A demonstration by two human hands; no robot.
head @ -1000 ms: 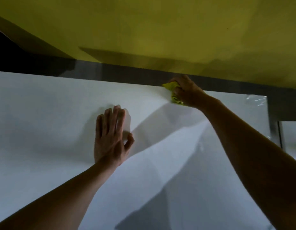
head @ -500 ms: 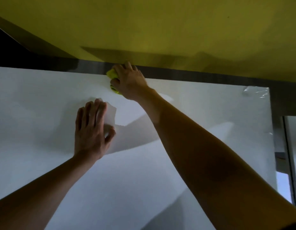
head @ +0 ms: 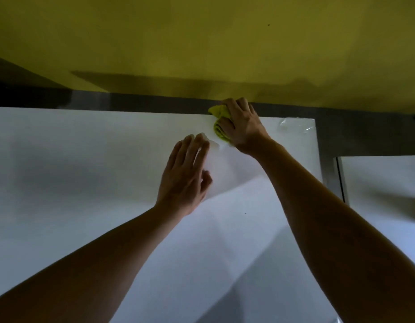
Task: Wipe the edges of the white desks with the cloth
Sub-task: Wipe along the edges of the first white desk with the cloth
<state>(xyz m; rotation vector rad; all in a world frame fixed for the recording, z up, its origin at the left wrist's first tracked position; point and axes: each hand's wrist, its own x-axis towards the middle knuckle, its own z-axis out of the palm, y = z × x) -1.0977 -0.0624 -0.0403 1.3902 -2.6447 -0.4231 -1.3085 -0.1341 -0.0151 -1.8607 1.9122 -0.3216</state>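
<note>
The right hand [head: 242, 125] is clamped around a crumpled yellow-green cleaning cloth [head: 217, 122] and presses it against the far edge of the large white flat-topped desk [head: 85, 159], where the desktop meets a dark strip below the yellow wall [head: 202, 43]. The cloth sits partly on the top surface and partly over the rim, with the fingers curled across the edge. The left hand [head: 186, 176] lies flat on the desktop just beside the right wrist, fingers extended and close together, holding nothing; it appears to serve as a brace. A patch of clear film or tape [head: 295, 124] is visible at the far right corner of the desk, near the working hand. A second white desk [head: 376, 183] stands to the right, apart from the first across a narrow gap. For an effective pass, keep the cloth wrapped over the rim so that the top and the vertical face are wiped together, maintain even downward pressure, and travel along the edge in one continuous line. Lean on the left hand to steady the reach. Near the corner, reduce force so the cloth does not catch on the film. The near and side edges, and the second desk, probably remain to be done.
</note>
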